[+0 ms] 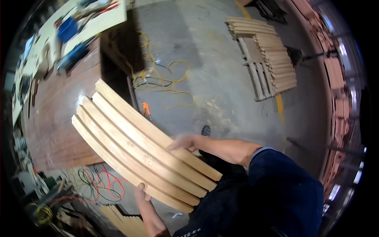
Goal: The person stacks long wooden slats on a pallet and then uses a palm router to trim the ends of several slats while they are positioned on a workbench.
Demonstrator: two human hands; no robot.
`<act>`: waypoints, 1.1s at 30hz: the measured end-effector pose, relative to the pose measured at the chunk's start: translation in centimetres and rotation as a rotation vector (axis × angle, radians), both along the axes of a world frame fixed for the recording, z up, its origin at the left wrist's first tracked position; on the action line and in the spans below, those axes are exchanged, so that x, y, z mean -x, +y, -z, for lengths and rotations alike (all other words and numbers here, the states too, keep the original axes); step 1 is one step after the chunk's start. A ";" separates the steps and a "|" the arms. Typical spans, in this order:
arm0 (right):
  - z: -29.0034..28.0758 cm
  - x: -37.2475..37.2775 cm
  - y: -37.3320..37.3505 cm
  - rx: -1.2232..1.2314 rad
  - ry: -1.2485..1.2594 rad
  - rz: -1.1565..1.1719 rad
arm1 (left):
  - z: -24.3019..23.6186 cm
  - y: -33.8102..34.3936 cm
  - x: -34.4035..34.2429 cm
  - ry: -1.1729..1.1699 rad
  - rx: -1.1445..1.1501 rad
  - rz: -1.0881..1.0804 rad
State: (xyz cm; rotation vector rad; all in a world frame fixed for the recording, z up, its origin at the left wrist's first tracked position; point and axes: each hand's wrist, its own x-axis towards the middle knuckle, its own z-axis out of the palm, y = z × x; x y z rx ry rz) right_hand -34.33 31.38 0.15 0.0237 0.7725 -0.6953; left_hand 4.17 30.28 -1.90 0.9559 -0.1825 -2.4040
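Several long, curved, pale wooden slats [138,148] lie side by side as one bundle between my hands, with dark grooves between them. Their far ends reach over the brown workbench, and the near ends come up against my dark shirt. My left hand [143,193] closes round the lower left edge, thumb on top and its other fingers mostly hidden under the wood. On the opposite edge, my right hand [184,142] grips the outermost slat, slightly blurred, with fingers lying over its upper face.
The brown workbench [59,138] at left bears a blue power tool [73,57] and a blue bin [67,29]. A yellow hose [179,65] and an orange air gun [146,110] are beyond. Red hose [120,185] coils lower left. Stacked slats [278,59] rest on a pallet [262,85].
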 end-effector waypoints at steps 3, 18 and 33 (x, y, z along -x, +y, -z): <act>1.7 4.6 4.4 0.093 -0.105 0.151 | -2.8 -0.2 7.2 -0.033 0.115 0.111; -3.4 35.9 24.5 0.160 0.171 0.903 | -10.5 -2.4 51.7 0.007 0.290 0.851; 4.5 56.3 39.9 -0.012 -0.001 1.543 | -7.1 4.4 97.5 0.042 0.161 1.578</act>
